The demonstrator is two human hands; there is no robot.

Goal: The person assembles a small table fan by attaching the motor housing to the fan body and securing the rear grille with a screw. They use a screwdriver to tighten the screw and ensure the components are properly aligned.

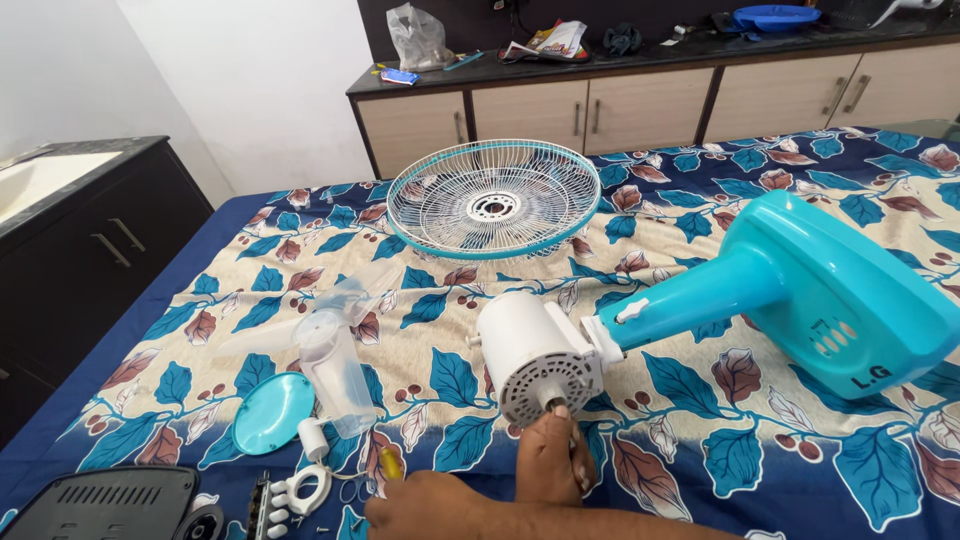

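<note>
At lower centre of the frame: one hand (550, 462), reaching in from the bottom edge; which hand it is cannot be told.
Fingers: fingers (562, 425) pressed together around the short shaft (549, 397) that juts from the white motor housing (537, 355); the exact pinch is partly hidden.
Step in hand: judged to be work at the motor's shaft end, with the fan taken apart.
Next move calls for: a steady hold on the housing, since only one hand shows on it.
Fan body: turquoise base (830, 290) at right of the frame, neck (690, 300) running down-left to the motor.
Long axis: upper right to lower left; shaft points toward the bottom edge.
Surroundings: wire guard (492, 200) at upper centre, clear blade (330, 350) and turquoise cap (273, 412) at lower left, all lying on the leaf-patterned bed (700, 420).
</note>
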